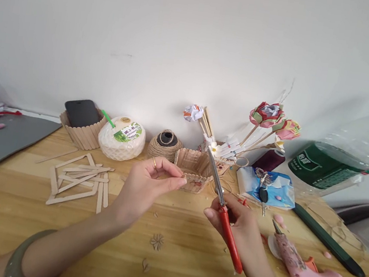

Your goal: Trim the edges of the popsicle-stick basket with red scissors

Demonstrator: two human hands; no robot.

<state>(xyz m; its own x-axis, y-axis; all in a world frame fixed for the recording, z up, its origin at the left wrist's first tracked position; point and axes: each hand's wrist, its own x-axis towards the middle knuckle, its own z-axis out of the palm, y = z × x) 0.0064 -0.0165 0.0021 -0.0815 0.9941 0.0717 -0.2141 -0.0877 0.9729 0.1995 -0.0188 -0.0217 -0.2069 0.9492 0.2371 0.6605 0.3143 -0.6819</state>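
My left hand (pixel 144 188) is raised over the middle of the table, thumb and forefinger pinched at their tips. Whatever lies between them is too small to make out. In my right hand (pixel 244 226) is a pair of scissors (pixel 221 190) with red handles, its blades pointing up and away from me. Just beyond the fingertips stands a small box made of craft sticks (pixel 197 170), partly hidden by the left hand. On the wood below lie a small flower-like piece (pixel 156 241) and a little leaf-like loop (pixel 145 265).
Loose craft sticks (pixel 76 180) lie left, near a wrapped coconut (pixel 121 140) and a stick holder (pixel 83 135) with a phone. Twine (pixel 164 147) and paper flowers (pixel 267 115) stand behind. To the right are a pink glue gun (pixel 310 273), a green cutter (pixel 328 241) and a large bottle (pixel 337 157).
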